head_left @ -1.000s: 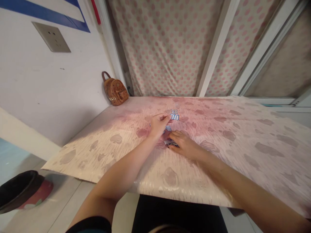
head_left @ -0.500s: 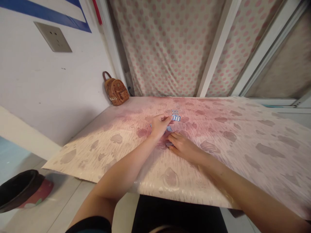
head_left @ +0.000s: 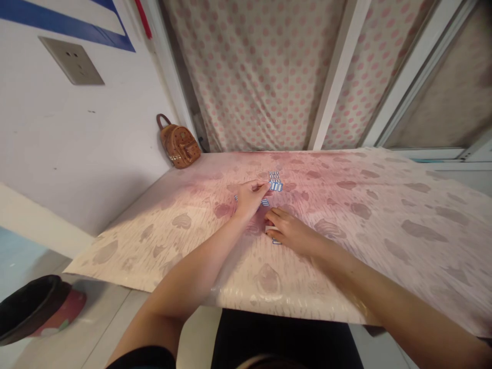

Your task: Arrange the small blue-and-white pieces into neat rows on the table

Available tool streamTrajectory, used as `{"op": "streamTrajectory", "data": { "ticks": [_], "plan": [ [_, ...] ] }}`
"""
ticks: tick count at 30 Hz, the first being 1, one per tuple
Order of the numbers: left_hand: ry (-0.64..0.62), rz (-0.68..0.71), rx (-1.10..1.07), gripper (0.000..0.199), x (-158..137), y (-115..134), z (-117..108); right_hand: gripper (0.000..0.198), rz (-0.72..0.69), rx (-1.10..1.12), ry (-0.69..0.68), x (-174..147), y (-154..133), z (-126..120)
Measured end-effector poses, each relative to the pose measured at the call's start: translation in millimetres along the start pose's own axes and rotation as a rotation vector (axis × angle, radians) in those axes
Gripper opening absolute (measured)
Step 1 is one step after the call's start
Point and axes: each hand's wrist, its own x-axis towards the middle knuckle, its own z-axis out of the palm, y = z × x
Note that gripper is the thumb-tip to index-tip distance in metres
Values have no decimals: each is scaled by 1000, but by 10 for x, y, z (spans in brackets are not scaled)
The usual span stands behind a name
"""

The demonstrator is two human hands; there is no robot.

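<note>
My left hand [head_left: 251, 197] is closed in a pinch at the left edge of a small sheet of white, blue-edged rectangles [head_left: 275, 186] that look like labels. Just behind it lies a similar sheet with smaller rectangles [head_left: 274, 175]. Beneath my left hand, a blue-and-white striped piece [head_left: 265, 202] shows in part on the table. Nearer to me, my right hand [head_left: 284, 228] has curled fingers, with thumb and fingers closed around a small flat piece with blue-edged strips [head_left: 276, 241]. Most of that piece is hidden by the hand.
A patterned cloth [head_left: 192, 256] covers the table. A small brown backpack [head_left: 180, 146] leans against the wall at the far left corner. Polka-dot curtains [head_left: 261, 77] hang behind the table. On the floor at left stands a dark-rimmed pot [head_left: 57, 312].
Blue-edged strips now show below my right thumb, where a greyish piece showed between the fingers before. My left hand keeps its pinch. The whole view has shifted slightly.
</note>
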Motion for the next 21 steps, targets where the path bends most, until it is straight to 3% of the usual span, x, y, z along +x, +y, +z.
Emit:
{"op": "streamTrajectory", "data": {
  "ticks": [6, 9, 14, 21],
  "plan": [
    [3, 9, 23, 6, -6, -9, -8, 11, 122, 207, 66, 41, 53, -44],
    [7, 6, 17, 9, -1, -20, -16, 5, 244, 366, 162, 60, 101, -112],
    [6, -6, 5, 6, -12, -2, -7, 16, 327, 567, 339, 68, 174, -186],
    [4, -11, 59, 7, -31, 3, 1, 17, 507, 544, 478, 54, 244, -169]
  ]
}}
